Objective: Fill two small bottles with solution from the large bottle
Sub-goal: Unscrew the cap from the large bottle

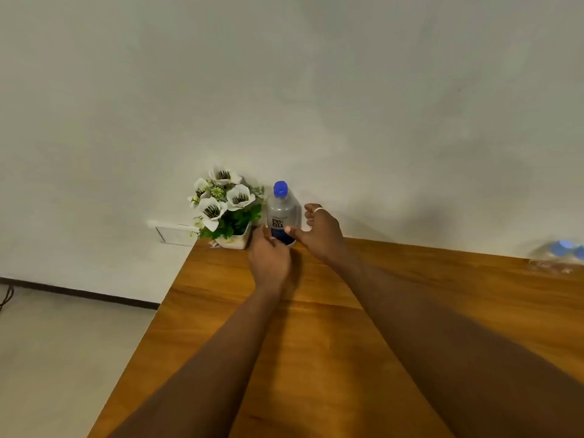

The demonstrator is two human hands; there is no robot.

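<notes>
The large bottle (282, 213) stands upright at the back of the wooden table (410, 295), against the wall. It is clear with a blue cap and a dark blue label. My left hand (268, 260) sits just in front of its base, fingers apart, holding nothing. My right hand (319, 229) is beside the bottle on its right, fingers spread, thumb close to the label; I cannot tell whether it touches. Two small bottles with blue caps (562, 252) lie blurred at the table's far right edge of view.
A white pot of white artificial flowers (226, 210) stands right next to the large bottle on its left, at the table's back corner. The table's left edge drops to the floor (63, 343). The wall rises directly behind.
</notes>
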